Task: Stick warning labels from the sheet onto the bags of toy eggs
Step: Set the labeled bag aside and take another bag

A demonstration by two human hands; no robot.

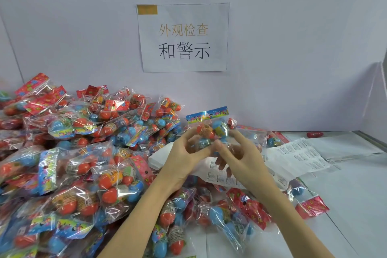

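Note:
A clear bag of red and blue toy eggs [211, 126] with a blue header card is held upright above the table by both hands. My left hand [186, 157] grips its lower left side, fingers curled round it. My right hand [240, 153] pinches its lower right side. Under the hands lies the white label sheet [293, 157], printed with rows of small warning labels. Whether a label sits on the held bag is hidden by the fingers.
A big heap of egg bags [73, 163] fills the table's left half and front. A few more bags [251, 211] lie under my right forearm. A paper sign [183, 37] hangs on the white back wall. A small red object [314, 134] lies at the far right.

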